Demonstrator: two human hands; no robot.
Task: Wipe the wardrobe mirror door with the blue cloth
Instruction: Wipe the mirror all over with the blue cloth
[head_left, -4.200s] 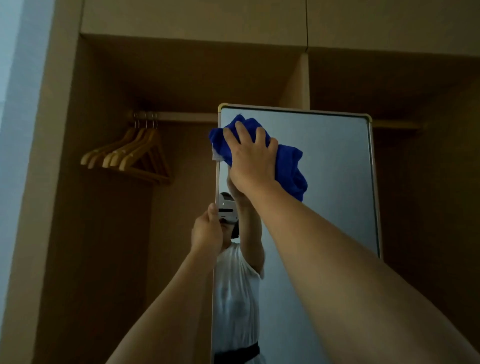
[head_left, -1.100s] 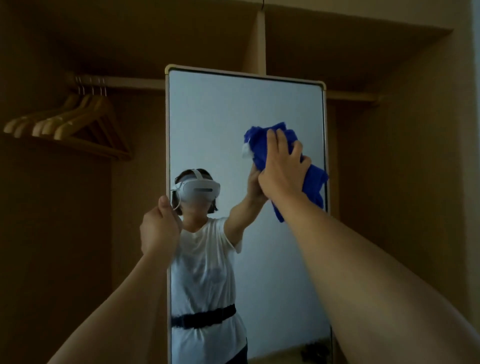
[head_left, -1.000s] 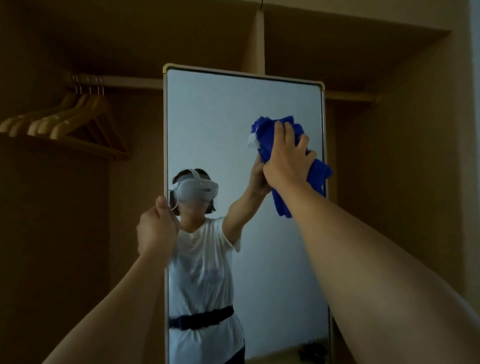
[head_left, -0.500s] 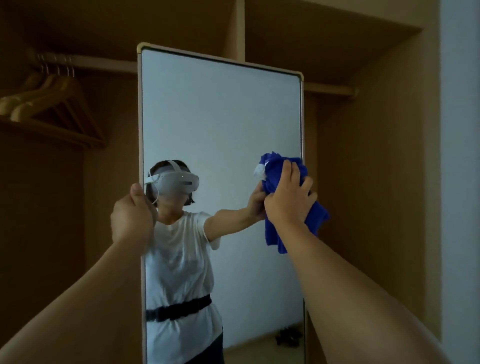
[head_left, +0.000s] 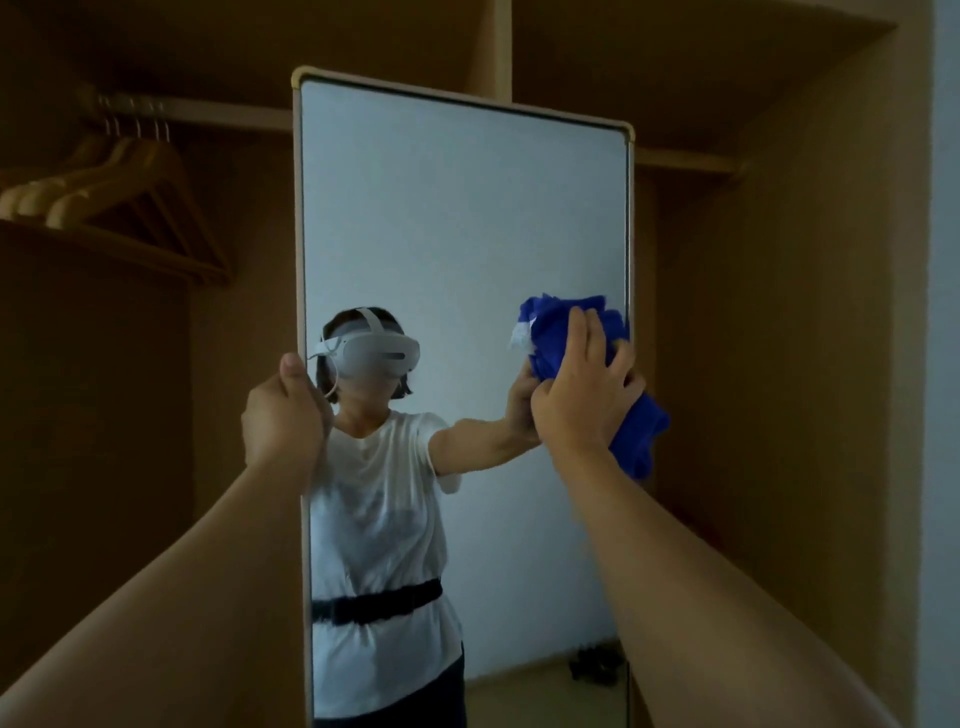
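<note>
The tall mirror door (head_left: 462, 218) with a pale frame stands in the open wooden wardrobe. My right hand (head_left: 584, 392) presses the bunched blue cloth (head_left: 550, 332) against the glass near the mirror's right edge, at mid height; part of the cloth hangs below my wrist. My left hand (head_left: 283, 415) grips the mirror's left frame edge, thumb up. The glass reflects a person in a white shirt with a headset.
Several wooden hangers (head_left: 119, 192) hang on the rail (head_left: 218, 111) at the upper left inside the wardrobe. A vertical divider (head_left: 496, 47) rises behind the mirror. The wardrobe's right side panel (head_left: 810, 338) stands close to the mirror's right edge.
My right hand with the cloth has wiped down the mirror's right side from the upper part to mid height. My left hand keeps its grip on the left frame edge.
</note>
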